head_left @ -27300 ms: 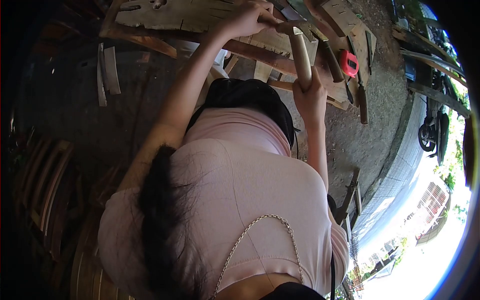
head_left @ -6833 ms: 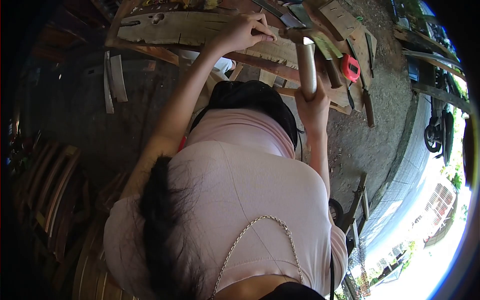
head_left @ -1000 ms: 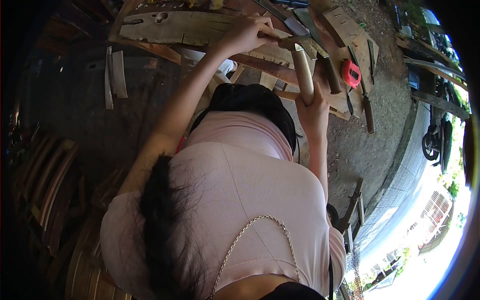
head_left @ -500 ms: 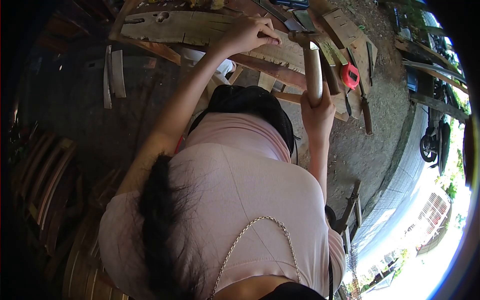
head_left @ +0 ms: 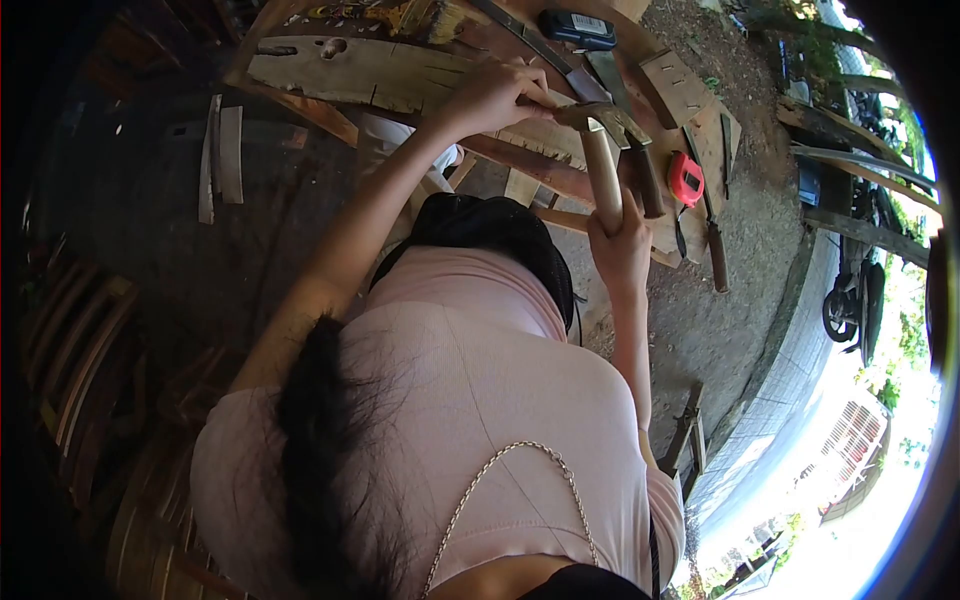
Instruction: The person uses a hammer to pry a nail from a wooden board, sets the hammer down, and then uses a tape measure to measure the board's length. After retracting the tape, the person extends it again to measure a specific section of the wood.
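1. Hammer [head_left: 603, 170]: pale, smooth, rounded wooden handle rising to a dull metal head that sits at the edge of the plank, far centre of the scene.
2. Right hand [head_left: 620, 245]: clenched round the lower end of the hammer handle, fingers wrapped fully about it, forearm running back toward the body.
3. Left hand [head_left: 495, 95]: pressed down on the weathered plank [head_left: 380, 75], fingertips pinched close together just beside the hammer head; whatever sits between them too small to make out.
4. Plank: long, grey, cracked and rough-grained, with a round hole and a slot near its left end, lying across darker reddish wooden rails.
5. Red tape measure [head_left: 685, 178]: squarish plastic case, lying on the boards just right of the hammer handle.
6. Chisel [head_left: 714, 245]: slim metal blade with a dark, rounded wooden handle, lying right of the tape measure.
7. Second tool with a brown wooden handle [head_left: 648, 180]: resting between the hammer and the tape measure.
8. Dark rectangular box [head_left: 577, 27]: at the far edge of the boards.
9. Two thin pale wooden slats [head_left: 220, 150]: lying side by side on the dark ground at the left.
10. Motorcycle [head_left: 848, 295]: parked at the far right on the gravel.
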`<move>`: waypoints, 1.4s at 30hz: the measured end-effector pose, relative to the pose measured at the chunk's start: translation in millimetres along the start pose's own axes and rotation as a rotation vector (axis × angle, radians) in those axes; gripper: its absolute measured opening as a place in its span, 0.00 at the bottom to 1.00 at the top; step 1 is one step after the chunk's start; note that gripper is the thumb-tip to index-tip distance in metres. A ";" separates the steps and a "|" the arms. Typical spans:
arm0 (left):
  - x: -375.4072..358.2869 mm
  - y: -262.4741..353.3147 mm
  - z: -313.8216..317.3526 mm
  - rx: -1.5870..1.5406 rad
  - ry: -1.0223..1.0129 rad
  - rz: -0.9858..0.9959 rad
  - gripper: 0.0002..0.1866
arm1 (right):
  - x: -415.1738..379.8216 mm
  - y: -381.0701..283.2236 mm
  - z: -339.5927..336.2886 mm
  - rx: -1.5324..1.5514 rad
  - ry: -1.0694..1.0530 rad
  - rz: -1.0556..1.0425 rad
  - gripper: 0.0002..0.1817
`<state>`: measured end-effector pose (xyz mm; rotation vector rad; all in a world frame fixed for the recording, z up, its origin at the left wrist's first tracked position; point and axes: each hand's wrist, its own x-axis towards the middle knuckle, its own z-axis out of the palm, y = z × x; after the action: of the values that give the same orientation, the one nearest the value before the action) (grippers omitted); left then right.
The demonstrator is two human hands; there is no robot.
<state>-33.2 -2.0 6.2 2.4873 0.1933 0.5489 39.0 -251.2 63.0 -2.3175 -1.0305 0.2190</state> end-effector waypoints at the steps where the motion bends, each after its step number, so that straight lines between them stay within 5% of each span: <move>1: 1.3 -0.6 -1.6 0.053 0.025 0.017 0.07 | 2.5 -0.5 -3.4 -0.002 0.001 -0.022 0.17; 8: -0.1 -4.0 0.1 -0.019 0.039 0.033 0.07 | -5.6 -4.3 1.8 0.032 0.104 0.036 0.16; 15: -0.8 -0.1 -5.0 -0.048 -0.033 -0.006 0.07 | -6.4 -5.7 -14.0 -0.071 -0.013 0.034 0.17; 18: 0.1 0.9 -5.7 -0.054 -0.034 -0.022 0.07 | -6.5 -19.9 -14.0 0.104 0.132 0.081 0.15; 35: 0.1 2.1 -4.4 -0.040 -0.021 -0.025 0.07 | -14.6 3.4 18.5 0.015 -0.003 0.011 0.20; 42: 4.4 3.2 -7.1 -0.117 -0.004 -0.055 0.08 | -14.6 4.1 8.9 0.122 -0.010 0.122 0.13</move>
<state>-32.2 0.1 14.8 2.3624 0.2205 0.5172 28.3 -260.0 52.1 -2.2722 -0.8575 0.3326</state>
